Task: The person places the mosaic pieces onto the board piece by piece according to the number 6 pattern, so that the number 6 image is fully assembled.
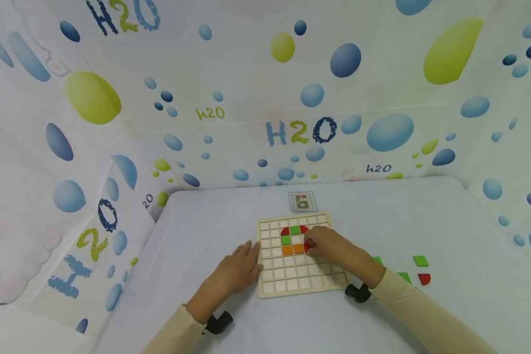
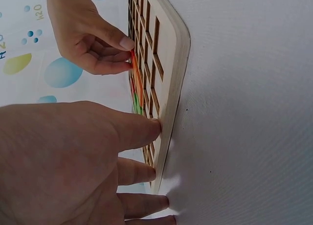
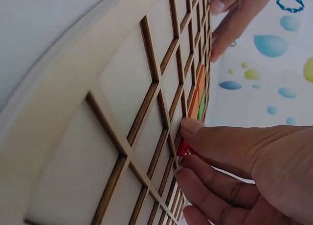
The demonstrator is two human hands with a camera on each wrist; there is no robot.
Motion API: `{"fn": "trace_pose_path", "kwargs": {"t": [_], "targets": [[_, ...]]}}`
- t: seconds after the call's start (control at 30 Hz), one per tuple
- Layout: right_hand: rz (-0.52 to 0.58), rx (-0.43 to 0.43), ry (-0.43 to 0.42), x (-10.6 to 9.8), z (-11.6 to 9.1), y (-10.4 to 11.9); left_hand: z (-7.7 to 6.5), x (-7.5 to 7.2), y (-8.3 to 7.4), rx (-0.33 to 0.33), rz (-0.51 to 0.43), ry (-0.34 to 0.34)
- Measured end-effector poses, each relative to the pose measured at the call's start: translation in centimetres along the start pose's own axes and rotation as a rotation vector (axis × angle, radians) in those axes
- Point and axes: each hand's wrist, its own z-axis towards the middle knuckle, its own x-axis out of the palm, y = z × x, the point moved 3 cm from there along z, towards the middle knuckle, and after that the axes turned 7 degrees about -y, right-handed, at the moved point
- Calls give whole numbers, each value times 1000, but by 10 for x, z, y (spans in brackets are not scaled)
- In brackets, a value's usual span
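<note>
A pale wooden grid board (image 1: 287, 285) lies on the white table. Along its left edge rests my left hand (image 1: 238, 268), fingers extended, thumb and fingertips touching the rim. My right hand (image 1: 329, 244) is over the grid's right half, pinching a red tile (image 3: 183, 147) between thumb and fingers, close beside the orange tiles in the right wrist view. Set in the grid's cells are orange tiles (image 1: 287, 250), green tiles (image 1: 294, 229) and a red rounded tile (image 1: 285, 231). Another red tile (image 1: 304, 229) sits in the top row, partly behind my right hand.
Behind the board lies a small card (image 1: 303, 201) with a gridded colored pattern. To the right are loose green tiles (image 1: 421, 261), some partly hidden by my right arm, and a loose red rounded tile (image 1: 424, 279). A patterned curtain (image 1: 248, 98) stands behind the table.
</note>
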Motion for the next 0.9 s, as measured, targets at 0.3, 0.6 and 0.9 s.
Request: {"fn": "trace_pose_path", "kwargs": {"t": [0.3,0.6,0.9], "targets": [[-40,36,0,-10,-6,-2,0,0,-1,5,-2,3],[-22,38,-8,-38,-14,-16,0,0,0,23,2,-4],[-16,5,-70,-64,-29,-36,1,1,0,23,11,-11]]}}
